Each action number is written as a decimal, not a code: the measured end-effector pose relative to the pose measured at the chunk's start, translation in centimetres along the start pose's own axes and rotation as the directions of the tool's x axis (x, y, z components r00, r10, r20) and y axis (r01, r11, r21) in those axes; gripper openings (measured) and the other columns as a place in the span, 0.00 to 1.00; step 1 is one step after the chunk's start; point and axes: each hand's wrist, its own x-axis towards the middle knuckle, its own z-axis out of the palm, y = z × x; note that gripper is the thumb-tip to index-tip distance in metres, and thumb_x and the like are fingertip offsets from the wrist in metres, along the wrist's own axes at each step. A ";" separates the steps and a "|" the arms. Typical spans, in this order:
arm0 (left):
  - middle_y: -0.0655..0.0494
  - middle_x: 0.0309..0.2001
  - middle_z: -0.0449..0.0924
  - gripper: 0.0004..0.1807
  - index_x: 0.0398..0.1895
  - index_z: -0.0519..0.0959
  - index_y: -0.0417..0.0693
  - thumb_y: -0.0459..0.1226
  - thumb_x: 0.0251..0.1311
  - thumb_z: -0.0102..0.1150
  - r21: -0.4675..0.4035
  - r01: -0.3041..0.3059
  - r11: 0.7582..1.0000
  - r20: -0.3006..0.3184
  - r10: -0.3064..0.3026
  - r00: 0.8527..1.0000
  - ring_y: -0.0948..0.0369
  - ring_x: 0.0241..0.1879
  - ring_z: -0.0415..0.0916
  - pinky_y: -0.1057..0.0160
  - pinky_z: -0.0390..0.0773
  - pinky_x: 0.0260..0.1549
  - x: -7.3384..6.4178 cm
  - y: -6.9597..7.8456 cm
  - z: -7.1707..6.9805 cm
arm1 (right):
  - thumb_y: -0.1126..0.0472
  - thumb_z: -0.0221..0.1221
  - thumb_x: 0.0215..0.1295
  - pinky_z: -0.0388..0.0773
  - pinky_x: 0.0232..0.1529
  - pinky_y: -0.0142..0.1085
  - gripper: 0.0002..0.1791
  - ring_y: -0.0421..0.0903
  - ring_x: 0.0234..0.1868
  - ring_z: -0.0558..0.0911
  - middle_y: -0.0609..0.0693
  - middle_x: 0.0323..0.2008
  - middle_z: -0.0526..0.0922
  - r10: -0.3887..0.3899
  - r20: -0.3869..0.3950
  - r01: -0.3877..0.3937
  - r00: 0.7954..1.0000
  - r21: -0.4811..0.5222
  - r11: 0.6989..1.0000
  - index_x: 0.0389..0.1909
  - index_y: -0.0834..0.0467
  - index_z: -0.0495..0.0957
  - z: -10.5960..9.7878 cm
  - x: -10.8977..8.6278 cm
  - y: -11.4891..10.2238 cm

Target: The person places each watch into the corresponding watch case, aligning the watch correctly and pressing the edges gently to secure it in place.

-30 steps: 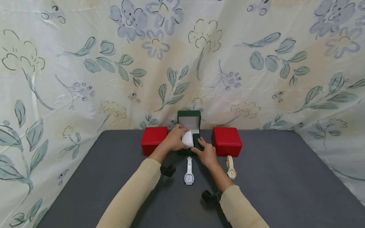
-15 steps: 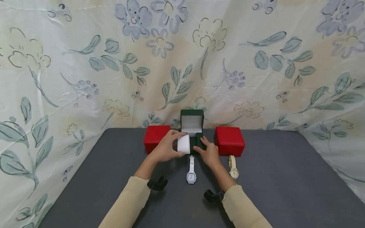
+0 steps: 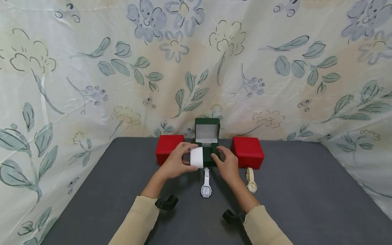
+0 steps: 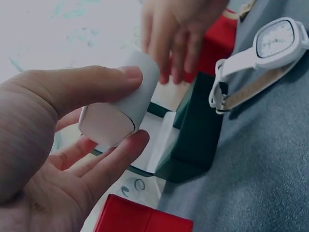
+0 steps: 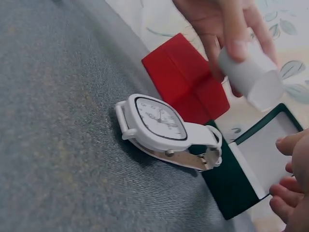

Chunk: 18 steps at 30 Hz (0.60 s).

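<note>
My left hand [image 3: 176, 161] grips a white watch cushion [image 4: 120, 101], with the thumb on one side and fingers on the other. It is held just in front of the left part of an open green watch box [image 3: 207, 121], whose raised lid shows a pale lining. Over the box's right side is my right hand [image 3: 229, 165]; its loosely bent fingers hold nothing in the right wrist view. A white wristwatch [image 5: 157, 123] with a squarish face lies on the grey table before the box, its strap pointing toward it.
Closed red boxes stand either side of the green one, the left box [image 3: 169, 146] partly behind my left hand and the right box [image 3: 247, 152] beyond my right hand. A cream-strapped watch [image 3: 251, 185] lies at right. Floral cloth [image 3: 196, 68] hangs behind the table.
My left hand has lifted the white cushion out of the green box and moved it left and toward me. The right hand has drawn slightly back from the box's right side.
</note>
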 end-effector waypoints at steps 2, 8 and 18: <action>0.52 0.61 0.66 0.39 0.64 0.69 0.50 0.32 0.46 0.74 -0.006 0.006 1.000 0.004 -0.006 1.000 0.49 0.59 0.70 0.59 0.84 0.43 0.0 -0.1 -0.1 | 0.57 0.64 0.62 0.79 0.54 0.48 0.22 0.56 0.52 0.83 0.58 0.55 0.81 -0.014 0.000 0.014 1.000 0.019 1.000 0.57 0.58 0.77 -0.5 -0.3 -0.2; 0.53 0.61 0.66 0.38 0.63 0.70 0.51 0.33 0.45 0.75 -0.024 0.007 1.000 0.001 -0.007 1.000 0.49 0.59 0.69 0.59 0.84 0.44 -0.1 -0.1 -0.4 | 0.56 0.67 0.59 0.83 0.47 0.43 0.23 0.50 0.44 0.84 0.54 0.51 0.83 -0.063 0.165 0.060 0.984 0.018 0.998 0.55 0.57 0.78 -2.0 -1.3 -0.3; 0.51 0.63 0.65 0.37 0.63 0.70 0.52 0.32 0.46 0.74 -0.046 -0.008 0.999 0.023 0.009 1.000 0.48 0.60 0.69 0.57 0.84 0.45 -0.3 0.1 -0.5 | 0.43 0.75 0.42 0.81 0.52 0.49 0.45 0.52 0.56 0.76 0.53 0.60 0.76 -0.050 0.572 0.203 0.819 -0.208 0.957 0.63 0.53 0.72 -2.9 -2.6 -0.8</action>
